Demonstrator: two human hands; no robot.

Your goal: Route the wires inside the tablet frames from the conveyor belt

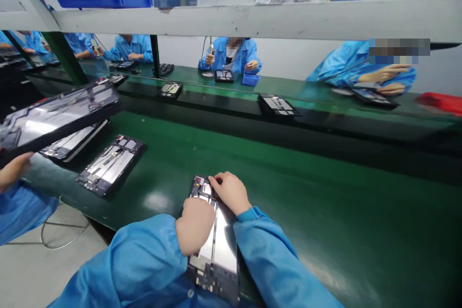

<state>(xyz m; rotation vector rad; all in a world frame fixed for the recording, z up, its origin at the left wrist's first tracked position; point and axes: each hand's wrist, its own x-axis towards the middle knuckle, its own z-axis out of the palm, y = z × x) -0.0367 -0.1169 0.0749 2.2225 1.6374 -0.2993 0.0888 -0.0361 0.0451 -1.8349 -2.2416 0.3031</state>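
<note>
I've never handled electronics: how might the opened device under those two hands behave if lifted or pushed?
The opened device is probably stiff, looking like a straight-edged slab. Its exposed circuitry suggests fragility. Being flat, it likely won't roll.

Left hand over opened tablet, right hand touching

Left of the near tablet lies another tablet.

We see a flat, rectangular, black-framed electronic device, open, with its innards facing up. A shiny silver panel fills its middle, with a thin dark strip running lengthwise; dark circuitry fills the near end. It lies at the green bench's near side, long sides pointing away from us.
</note>
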